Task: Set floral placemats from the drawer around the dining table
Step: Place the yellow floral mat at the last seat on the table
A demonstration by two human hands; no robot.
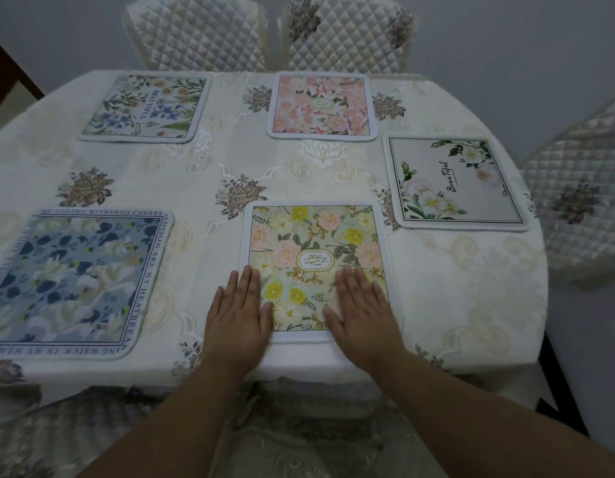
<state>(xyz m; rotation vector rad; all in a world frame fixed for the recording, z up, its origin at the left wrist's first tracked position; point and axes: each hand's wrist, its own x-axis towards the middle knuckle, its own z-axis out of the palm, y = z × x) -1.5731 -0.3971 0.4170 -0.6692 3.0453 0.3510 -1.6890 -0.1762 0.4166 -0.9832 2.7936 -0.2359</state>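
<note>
Here the tabletop (209, 188), under a cream embroidered cloth, carries five mats, each facing a seat: quilted chairs (347, 36) stand at 12 o'clock. The blue mat (71, 277) lies at 9 o'clock, the white mat (458, 184) at 2, the pink mat (321, 106) at 12 and the botanical mat (144, 108) at 11. The garden mat (316, 257) sits at 6, at the near edge. The left hand (239, 312) and right hand (363, 312) press flat on its near corners, fingers straight and close together (probably smoothing and squaring it).
</note>
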